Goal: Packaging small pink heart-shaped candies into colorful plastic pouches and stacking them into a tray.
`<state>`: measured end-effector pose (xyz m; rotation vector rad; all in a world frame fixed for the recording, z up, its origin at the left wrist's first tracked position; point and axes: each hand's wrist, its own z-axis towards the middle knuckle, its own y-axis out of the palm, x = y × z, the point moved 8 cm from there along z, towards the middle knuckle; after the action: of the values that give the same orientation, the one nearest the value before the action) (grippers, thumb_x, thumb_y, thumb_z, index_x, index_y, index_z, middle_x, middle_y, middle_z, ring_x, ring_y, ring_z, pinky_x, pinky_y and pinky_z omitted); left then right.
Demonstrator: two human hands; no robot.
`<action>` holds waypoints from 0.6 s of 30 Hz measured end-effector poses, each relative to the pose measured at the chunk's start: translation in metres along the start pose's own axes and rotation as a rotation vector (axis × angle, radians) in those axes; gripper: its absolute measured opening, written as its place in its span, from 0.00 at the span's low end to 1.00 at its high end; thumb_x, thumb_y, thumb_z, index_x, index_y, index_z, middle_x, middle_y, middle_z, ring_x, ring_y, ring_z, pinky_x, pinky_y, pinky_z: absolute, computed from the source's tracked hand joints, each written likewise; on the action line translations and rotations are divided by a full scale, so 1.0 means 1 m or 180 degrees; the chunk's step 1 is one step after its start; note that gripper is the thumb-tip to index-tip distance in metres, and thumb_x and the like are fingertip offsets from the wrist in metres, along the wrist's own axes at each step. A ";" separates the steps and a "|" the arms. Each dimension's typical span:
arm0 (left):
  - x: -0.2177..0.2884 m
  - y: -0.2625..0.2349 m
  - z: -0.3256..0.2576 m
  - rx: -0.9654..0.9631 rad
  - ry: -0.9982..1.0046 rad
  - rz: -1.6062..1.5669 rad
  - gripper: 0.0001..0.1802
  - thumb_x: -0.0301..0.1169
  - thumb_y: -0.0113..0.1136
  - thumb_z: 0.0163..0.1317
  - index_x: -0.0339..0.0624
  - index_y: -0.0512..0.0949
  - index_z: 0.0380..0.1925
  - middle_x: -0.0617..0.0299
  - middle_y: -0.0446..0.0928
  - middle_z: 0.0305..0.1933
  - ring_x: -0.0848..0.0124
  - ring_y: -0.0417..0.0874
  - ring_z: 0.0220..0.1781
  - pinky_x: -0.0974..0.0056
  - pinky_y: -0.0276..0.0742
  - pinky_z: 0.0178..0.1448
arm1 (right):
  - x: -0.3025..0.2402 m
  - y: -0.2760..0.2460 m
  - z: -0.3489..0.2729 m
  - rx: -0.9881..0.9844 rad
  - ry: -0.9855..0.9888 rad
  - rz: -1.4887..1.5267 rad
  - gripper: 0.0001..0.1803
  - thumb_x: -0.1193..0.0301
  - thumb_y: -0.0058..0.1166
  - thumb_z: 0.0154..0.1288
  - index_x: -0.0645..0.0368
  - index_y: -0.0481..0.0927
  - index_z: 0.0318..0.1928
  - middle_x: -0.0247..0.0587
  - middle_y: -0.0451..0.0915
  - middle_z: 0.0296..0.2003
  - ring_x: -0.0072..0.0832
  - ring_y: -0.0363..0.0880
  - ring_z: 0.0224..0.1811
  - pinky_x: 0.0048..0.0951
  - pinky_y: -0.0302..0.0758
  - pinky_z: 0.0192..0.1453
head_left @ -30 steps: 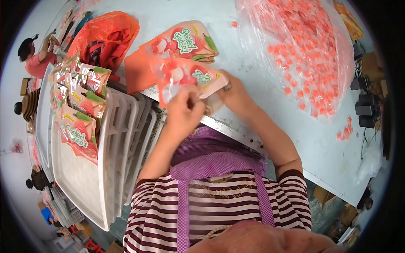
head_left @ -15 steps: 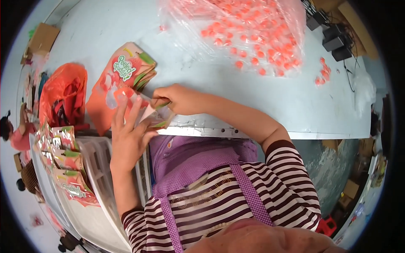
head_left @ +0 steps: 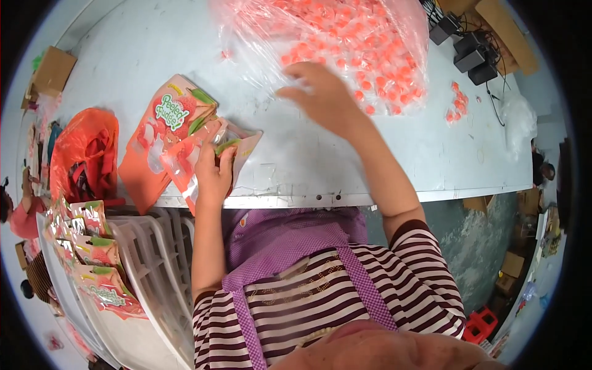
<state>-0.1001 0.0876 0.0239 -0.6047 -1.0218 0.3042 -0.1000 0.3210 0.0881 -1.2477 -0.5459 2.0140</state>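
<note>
Your left hand (head_left: 213, 172) is pinching 1 pouch (head_left: 216, 154); your right hand (head_left: 320, 98), fingers spread, is nearer the candy bag (head_left: 345, 37) directly ahead.

Pale grey-blue worktable (head_left: 154, 55) with metal front edge, big clear plastic bag of small orange-pink candies (head_left: 345, 43) at rear, loose candies (head_left: 457, 106) to its right, stack of flat orange printed pouches (head_left: 161, 137) front left, crumpled orange plastic bag (head_left: 83, 154) left edge, black power adapters (head_left: 468, 46) far right corner

The pouch (head_left: 209, 154) is orange-pink with green accents; the candies (head_left: 345, 37) are orange-pink in a clear bag; the desk (head_left: 148, 55) is pale grey-blue; the crate (head_left: 154, 246) is white.
</note>
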 end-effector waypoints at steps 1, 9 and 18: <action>-0.008 0.000 -0.003 -0.0001 -0.0150 -0.0071 0.09 0.28 0.57 0.61 0.31 0.71 0.32 0.44 0.71 0.58 0.55 0.79 0.50 0.61 0.76 0.46 | 0.000 -0.020 -0.010 0.0303 -0.0448 -0.0855 0.18 0.64 0.59 0.57 0.61 0.77 0.45 0.43 0.78 0.42 0.37 0.74 0.48 0.34 0.73 0.48; -0.008 0.006 0.003 -0.0103 -0.0216 -0.0011 0.10 0.29 0.57 0.61 0.32 0.70 0.32 0.44 0.71 0.59 0.52 0.77 0.54 0.60 0.75 0.48 | 0.072 -0.044 -0.087 0.0002 0.0977 -0.1583 0.15 0.71 0.56 0.59 0.59 0.77 0.47 0.45 0.75 0.40 0.43 0.70 0.44 0.37 0.71 0.48; -0.008 0.006 0.001 -0.0073 -0.0152 0.0010 0.09 0.27 0.57 0.61 0.31 0.70 0.31 0.45 0.71 0.59 0.52 0.75 0.56 0.60 0.74 0.52 | 0.039 -0.020 -0.069 -0.0082 0.0351 -0.0845 0.21 0.67 0.61 0.53 0.60 0.75 0.47 0.47 0.73 0.43 0.44 0.68 0.46 0.38 0.69 0.49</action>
<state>-0.1045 0.0885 0.0156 -0.6223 -1.0716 0.3113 -0.0426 0.3630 0.0472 -1.2239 -0.6492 1.7128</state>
